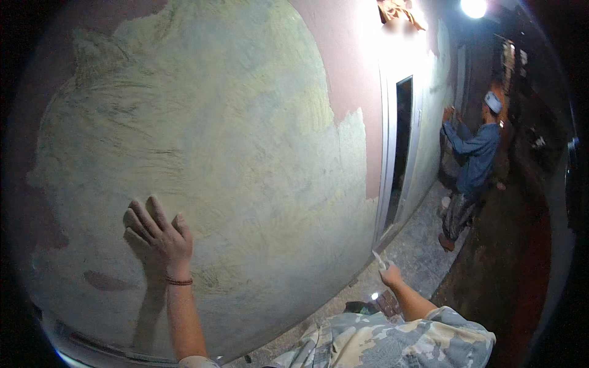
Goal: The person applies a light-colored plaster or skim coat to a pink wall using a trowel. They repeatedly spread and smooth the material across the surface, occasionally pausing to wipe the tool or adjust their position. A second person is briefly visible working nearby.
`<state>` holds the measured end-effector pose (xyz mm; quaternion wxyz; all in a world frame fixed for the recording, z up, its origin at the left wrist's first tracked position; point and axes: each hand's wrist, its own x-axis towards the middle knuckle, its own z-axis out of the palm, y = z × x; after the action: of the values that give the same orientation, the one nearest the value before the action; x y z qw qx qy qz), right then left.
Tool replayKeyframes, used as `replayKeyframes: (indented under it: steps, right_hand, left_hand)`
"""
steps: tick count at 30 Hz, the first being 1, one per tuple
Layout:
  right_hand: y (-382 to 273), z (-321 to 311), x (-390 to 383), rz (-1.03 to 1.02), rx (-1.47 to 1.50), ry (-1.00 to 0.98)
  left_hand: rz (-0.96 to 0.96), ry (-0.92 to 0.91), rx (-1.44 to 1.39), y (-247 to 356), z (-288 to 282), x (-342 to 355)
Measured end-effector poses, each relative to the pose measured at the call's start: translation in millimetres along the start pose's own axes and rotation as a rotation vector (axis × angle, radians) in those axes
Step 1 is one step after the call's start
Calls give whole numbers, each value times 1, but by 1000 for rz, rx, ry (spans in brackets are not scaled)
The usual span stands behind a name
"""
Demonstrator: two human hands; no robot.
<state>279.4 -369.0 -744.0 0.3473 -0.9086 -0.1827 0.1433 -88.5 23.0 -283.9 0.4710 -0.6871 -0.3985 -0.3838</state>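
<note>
My left hand (156, 233) lies flat against the wall (233, 141), fingers spread, palm on the pale greenish plaster coat. A thin brown band circles that wrist. My right hand (389, 274) hangs low at my side, away from the wall, closed around a small light-coloured flat tool (379, 260) that points up and to the left. The plaster covers most of the wall; bare pink surface shows along the top and at the right edge.
A narrow white-framed doorway (402, 147) opens in the wall to the right. Beyond it another person (472, 165) in a blue shirt and white cap works with raised hands at the wall. A rough concrete strip (417, 251) runs along the base. A bright lamp (473, 7) shines overhead.
</note>
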Motion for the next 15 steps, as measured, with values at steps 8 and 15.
replayKeyframes:
  steps: [8, 15]
  right_hand:
    - [-341, -214, 41, -962, 574, 506]
    - [-406, -249, 55, -966, 587, 624]
  left_hand:
    - [70, 125, -77, -25, -30, 82]
    - [19, 345, -112, -37, -47, 204]
